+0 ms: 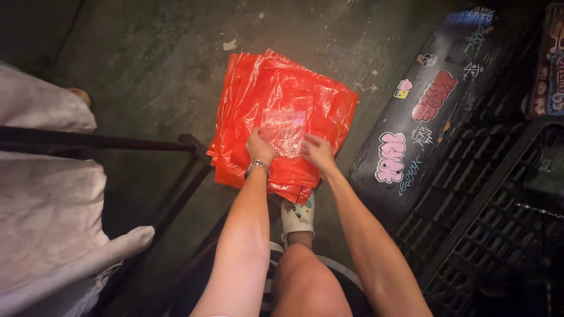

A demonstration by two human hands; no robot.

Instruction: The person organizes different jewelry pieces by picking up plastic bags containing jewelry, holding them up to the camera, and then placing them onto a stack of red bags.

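Head view looks straight down on a stack of red bags lying flat on a dark green concrete floor. On top of the stack, near its front edge, sits a small clear pouch, shiny and see-through. The left hand rests at the pouch's left lower corner, fingers bent down onto it; a bracelet circles that wrist. The right hand sits at the pouch's right lower corner, fingers curled and pinching its edge. Both hands touch the pouch and press it against the red plastic beneath; neither is spread wide. Whether the left hand truly grips the pouch or only presses on it cannot be told.

Just under the stack's near edge, a patterned white sock shows, with a bare knee below it between the two forearms. To the left stand a dark metal rail and pale cloth draped by it. To the right lies a black board with stickers, and beside that, black plastic crates.
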